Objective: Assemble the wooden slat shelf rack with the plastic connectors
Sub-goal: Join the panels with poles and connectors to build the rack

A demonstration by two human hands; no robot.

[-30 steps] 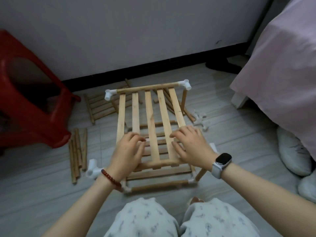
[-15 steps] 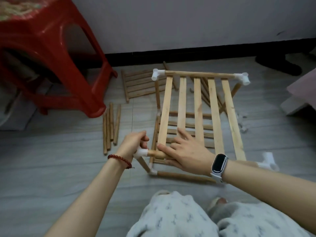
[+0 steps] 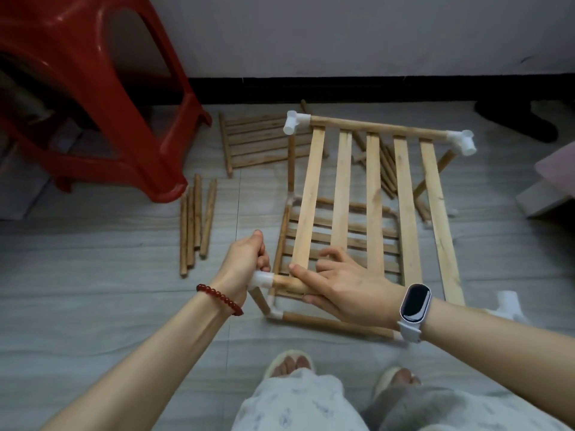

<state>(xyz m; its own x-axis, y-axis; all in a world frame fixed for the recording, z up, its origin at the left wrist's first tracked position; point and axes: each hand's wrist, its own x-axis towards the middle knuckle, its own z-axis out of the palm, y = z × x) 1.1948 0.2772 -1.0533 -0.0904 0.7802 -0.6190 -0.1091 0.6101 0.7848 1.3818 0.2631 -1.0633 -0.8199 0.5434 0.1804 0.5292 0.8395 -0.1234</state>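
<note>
The half-built rack stands on the floor in front of me. Its upper slat shelf has several pale slats and a far rail with a white connector at each end. A lower slat shelf shows beneath. My left hand grips the white connector at the near-left corner. Just to its right, my right hand wraps the near round rail, thumb on top, fingers lying over the slats. A loose white connector lies beyond my right wrist.
A red plastic stool stands at the left. Loose dowels lie by its foot, and a spare slat panel lies behind the rack near the wall. More dowels lie under the rack. My slippered feet are near the frame's base.
My left hand left the slats and took the near-left connector. My right hand slid left onto the near rail. The view swung left, bringing the stool closer.
</note>
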